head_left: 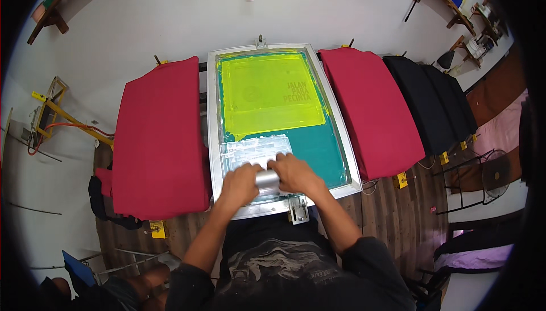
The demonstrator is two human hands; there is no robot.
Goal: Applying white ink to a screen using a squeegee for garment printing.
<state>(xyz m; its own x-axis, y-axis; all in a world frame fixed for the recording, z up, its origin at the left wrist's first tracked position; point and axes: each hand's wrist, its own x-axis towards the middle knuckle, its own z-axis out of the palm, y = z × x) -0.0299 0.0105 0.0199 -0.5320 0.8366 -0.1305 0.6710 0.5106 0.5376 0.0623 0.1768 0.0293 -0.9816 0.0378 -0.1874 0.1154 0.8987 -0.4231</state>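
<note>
Both my hands are closed on one silver metal squeegee (267, 179), low on a screen-printing frame. My left hand (241, 186) grips its left end and my right hand (294, 173) its right end. The screen's metal frame (213, 112) lies in front of me. Teal mesh (319, 150) shows at its lower right. Bright yellow-green ink (267, 92) coats the upper part, with faint lettering at its right. A streaky white ink patch (256, 149) lies just beyond my hands. The squeegee's lower edge is hidden.
Red fabric covers a board on the left (162, 140) and another on the right (372, 112). Black-covered boards (424, 100) stand farther right. A metal clamp (298, 210) holds the frame's near edge. At the lower left another person's leg (149, 280) shows. A fan (496, 175) stands at right.
</note>
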